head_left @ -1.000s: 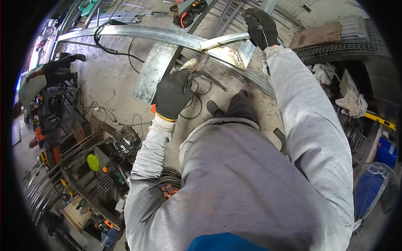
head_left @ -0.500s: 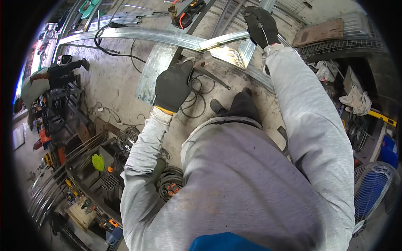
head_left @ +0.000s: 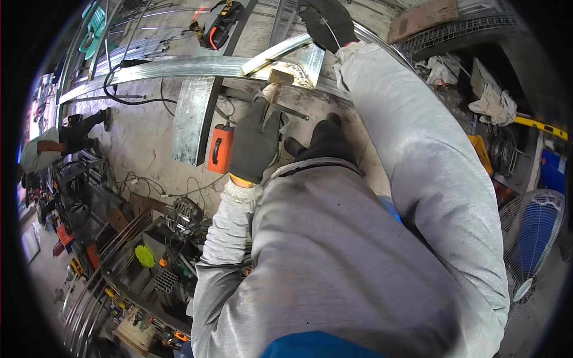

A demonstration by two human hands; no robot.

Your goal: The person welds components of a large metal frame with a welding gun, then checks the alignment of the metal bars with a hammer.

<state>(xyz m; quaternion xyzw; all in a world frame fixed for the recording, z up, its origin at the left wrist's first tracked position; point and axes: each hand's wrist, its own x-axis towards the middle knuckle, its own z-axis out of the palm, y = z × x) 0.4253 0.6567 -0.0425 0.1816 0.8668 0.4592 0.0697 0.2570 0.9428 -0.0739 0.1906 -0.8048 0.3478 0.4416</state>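
My left hand [head_left: 256, 142], in a dark grey glove, is closed around a short tool with a flat brown end [head_left: 280, 77], which looks like a brush. The brown end lies over or against the galvanised steel frame [head_left: 179, 67], near a scorched, yellowish joint [head_left: 303, 76]. A short diagonal brace [head_left: 277, 53] meets the long rail there. My right hand [head_left: 327, 25], also gloved, is closed at the far end of the brace. A thin pale line crosses that glove; what the fingers grip is hidden.
A wide metal channel [head_left: 194, 122] and an orange box with a black handle [head_left: 220, 148] are left of my left hand. A person [head_left: 45, 146] bends at the far left. A caged fan [head_left: 534, 238] stands right. A cable [head_left: 134, 101] crosses the rail.
The view has shifted, so the frame appears further left. My left hand has swung towards the joint with the tool, and the orange box has come into sight. My right hand stays by the brace.
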